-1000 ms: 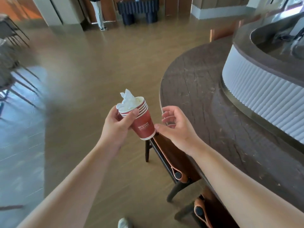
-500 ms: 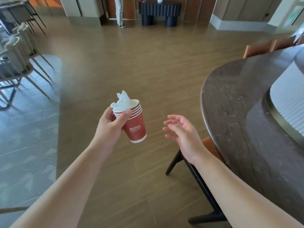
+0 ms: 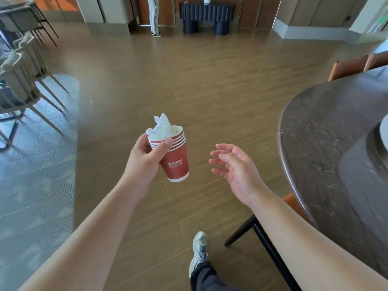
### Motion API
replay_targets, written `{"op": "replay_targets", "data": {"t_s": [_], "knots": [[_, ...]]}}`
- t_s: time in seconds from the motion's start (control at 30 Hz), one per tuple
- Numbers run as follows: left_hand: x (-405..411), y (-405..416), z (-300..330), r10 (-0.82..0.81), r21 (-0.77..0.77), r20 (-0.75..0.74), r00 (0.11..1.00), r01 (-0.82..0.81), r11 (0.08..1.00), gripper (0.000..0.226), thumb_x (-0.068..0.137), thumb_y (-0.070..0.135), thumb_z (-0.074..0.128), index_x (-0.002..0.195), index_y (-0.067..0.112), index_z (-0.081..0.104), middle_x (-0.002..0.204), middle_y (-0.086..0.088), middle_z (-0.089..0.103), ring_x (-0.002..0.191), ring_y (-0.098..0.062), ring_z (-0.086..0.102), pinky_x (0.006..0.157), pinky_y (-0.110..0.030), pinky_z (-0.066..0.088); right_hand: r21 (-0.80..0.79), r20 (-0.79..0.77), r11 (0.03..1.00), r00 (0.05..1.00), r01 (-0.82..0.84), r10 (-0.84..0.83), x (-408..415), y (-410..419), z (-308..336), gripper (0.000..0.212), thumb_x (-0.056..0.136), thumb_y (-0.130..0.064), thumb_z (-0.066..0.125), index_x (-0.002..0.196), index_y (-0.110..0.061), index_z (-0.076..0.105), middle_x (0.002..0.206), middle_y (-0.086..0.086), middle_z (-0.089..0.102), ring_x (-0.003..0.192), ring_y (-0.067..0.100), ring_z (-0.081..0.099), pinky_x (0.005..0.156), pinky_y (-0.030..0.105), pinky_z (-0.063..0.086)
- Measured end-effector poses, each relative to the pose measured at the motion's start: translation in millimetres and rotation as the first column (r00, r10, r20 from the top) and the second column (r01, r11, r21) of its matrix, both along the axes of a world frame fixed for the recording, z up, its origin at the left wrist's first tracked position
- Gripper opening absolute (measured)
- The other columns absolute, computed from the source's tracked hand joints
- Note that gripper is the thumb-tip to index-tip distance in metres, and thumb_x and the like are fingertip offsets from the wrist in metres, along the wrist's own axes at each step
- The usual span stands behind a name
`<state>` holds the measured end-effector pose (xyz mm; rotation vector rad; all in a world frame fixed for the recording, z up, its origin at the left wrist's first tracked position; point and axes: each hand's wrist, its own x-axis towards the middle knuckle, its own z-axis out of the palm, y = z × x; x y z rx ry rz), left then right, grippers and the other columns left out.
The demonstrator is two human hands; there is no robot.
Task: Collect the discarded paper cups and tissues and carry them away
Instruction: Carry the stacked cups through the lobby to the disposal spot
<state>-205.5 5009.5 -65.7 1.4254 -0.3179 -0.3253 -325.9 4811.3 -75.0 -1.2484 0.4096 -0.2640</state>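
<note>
While the left hand (image 3: 144, 162) keeps its grip curled round a nested stack of red paper cups (image 3: 175, 156) with crumpled tissue (image 3: 160, 128) stuffed in the top one, the right hand (image 3: 237, 166) hangs spread and empty beside the dark round worktop (image 3: 327, 148); collecting looks finished, so carrying off across the wooden floor (image 3: 199, 80) comes next

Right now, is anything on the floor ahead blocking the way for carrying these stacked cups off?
Nothing visible blocks it. The left hand holds the cup stack stuffed with tissue over open wooden floor. The table sits right, chairs left, a person far ahead.
</note>
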Motion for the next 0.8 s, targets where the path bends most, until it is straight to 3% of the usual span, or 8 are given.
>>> {"op": "replay_targets", "data": {"t_s": [0.17, 0.3, 0.4, 0.53, 0.63, 0.8], "knots": [[90.1, -43.4, -9.3, 0.022, 0.029, -0.022, 1.000, -0.021, 0.999, 0.062, 0.065, 0.053, 0.082, 0.118, 0.025, 0.065, 0.104, 0.009, 0.077, 0.095, -0.009, 0.073, 0.071, -0.022, 0.056, 0.076, 0.029, 0.997, 0.999, 0.012, -0.015, 95.4, -38.4, -10.4, 0.021, 0.095, -0.007, 0.053, 0.113, -0.013, 0.063, 0.106, 0.008, 0.067, 0.093, 0.020, 0.067, 0.076, 0.032, 0.054], [153.1, -81.5, -15.8, 0.007, 0.075, -0.075, 0.997, -0.002, 0.997, 0.064, 0.064, 0.053, 0.082, 0.118, 0.024, 0.065, 0.108, 0.005, 0.077, 0.100, -0.012, 0.073, 0.088, -0.038, 0.055, 0.176, 0.011, 0.983, 0.999, 0.043, -0.046, 169.7, -73.6, -7.3, 0.028, 0.083, -0.015, 0.059, 0.111, -0.013, 0.064, 0.102, 0.009, 0.068, 0.091, 0.022, 0.067, 0.075, 0.033, 0.052], [201.6, -106.0, -7.3, 0.013, 0.077, -0.065, 0.998, -0.008, 0.997, 0.063, 0.065, 0.054, 0.081, 0.119, 0.024, 0.065, 0.108, 0.005, 0.077, 0.099, -0.012, 0.073, 0.085, -0.035, 0.054, 0.202, 0.015, 0.979, 0.999, 0.029, -0.033, 224.2, -95.4, 1.9, 0.034, 0.076, -0.019, 0.059, 0.109, -0.012, 0.064, 0.098, 0.007, 0.069, 0.087, 0.021, 0.067, 0.071, 0.032, 0.052], [253.1, -126.7, 9.2, -0.017, 0.044, -0.025, 1.000, 0.018, 0.999, 0.061, 0.067, 0.052, 0.080, 0.119, 0.024, 0.065, 0.106, 0.007, 0.077, 0.095, -0.008, 0.072, 0.071, -0.020, 0.055, 0.213, 0.059, 0.977, 0.998, -0.001, -0.011, 286.6, -107.7, 19.4, 0.030, 0.076, -0.019, 0.058, 0.105, -0.014, 0.065, 0.094, 0.005, 0.070, 0.085, 0.020, 0.066, 0.071, 0.031, 0.051], [289.7, -133.4, 19.4, -0.019, 0.024, -0.004, 1.000, 0.019, 1.000, 0.058, 0.067, 0.051, 0.080, 0.117, 0.026, 0.067, 0.107, 0.008, 0.077, 0.096, -0.007, 0.072, 0.072, -0.018, 0.054, 0.213, 0.098, 0.977, 0.995, -0.019, -0.002, 325.1, -114.5, 27.8, 0.030, 0.077, -0.019, 0.057, 0.105, -0.015, 0.065, 0.093, 0.005, 0.071, 0.085, 0.019, 0.067, 0.070, 0.030, 0.051], [360.3, -143.9, 17.1, -0.036, -0.014, 0.000, 0.999, 0.036, 0.999, 0.053, 0.071, 0.048, 0.080, 0.118, 0.025, 0.068, 0.112, 0.002, 0.076, 0.103, -0.015, 0.071, 0.089, -0.035, 0.054, 0.193, 0.110, 0.981, 0.993, 0.015, -0.037, 383.7, -131.5, 24.7, 0.029, 0.079, -0.017, 0.057, 0.107, -0.014, 0.065, 0.094, 0.006, 0.071, 0.085, 0.019, 0.068, 0.068, 0.030, 0.053]]}}
